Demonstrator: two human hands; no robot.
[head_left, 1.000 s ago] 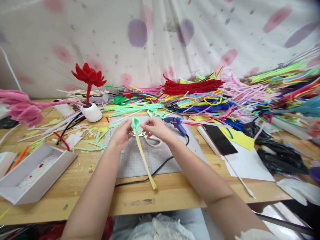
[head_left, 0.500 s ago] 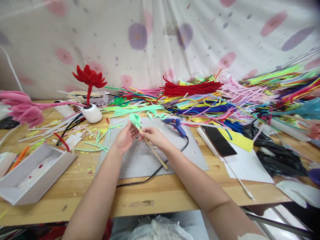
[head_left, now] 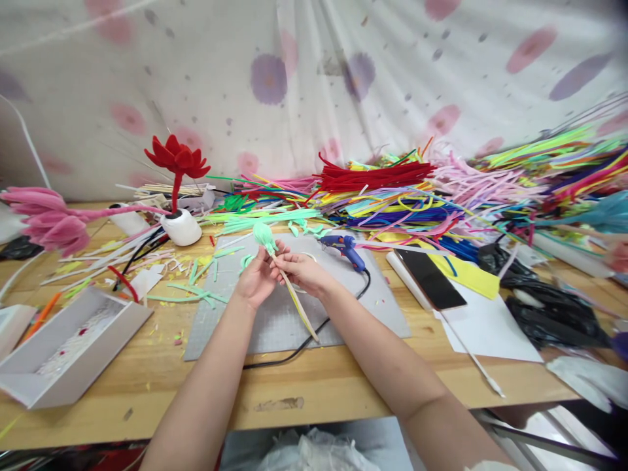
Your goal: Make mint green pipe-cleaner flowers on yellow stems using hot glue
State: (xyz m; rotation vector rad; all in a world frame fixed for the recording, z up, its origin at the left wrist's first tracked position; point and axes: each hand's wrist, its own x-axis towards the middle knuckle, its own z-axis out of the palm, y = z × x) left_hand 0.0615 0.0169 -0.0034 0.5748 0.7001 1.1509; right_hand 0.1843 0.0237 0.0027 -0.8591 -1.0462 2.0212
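Between my two hands is a mint-green pipe-cleaner flower [head_left: 263, 235] on a pale stem [head_left: 298, 306]. Its rounded head points up and away, and the stem slants down to the right toward me. My left hand [head_left: 256, 280] closes round the stem just under the flower head. Pinching the stem right beside it is my right hand [head_left: 300, 272]. A grey cutting mat [head_left: 220, 327] lies beneath both hands. To their right, a blue glue gun [head_left: 346, 247] rests on the mat, and some mint-green petal pieces [head_left: 307, 227] lie behind.
Piles of coloured pipe cleaners [head_left: 392, 196] line the back. At left stand a red flower [head_left: 177, 160] in a white pot [head_left: 181, 227] and a grey box [head_left: 93, 366] of beads. A phone [head_left: 429, 278] lies at right. A black cord [head_left: 275, 364] crosses the mat's front.
The flower has been turned, so its head now shows a rounder side. My left hand has shifted right and its fingers have closed on the stem; the stem's lower end has swung left.
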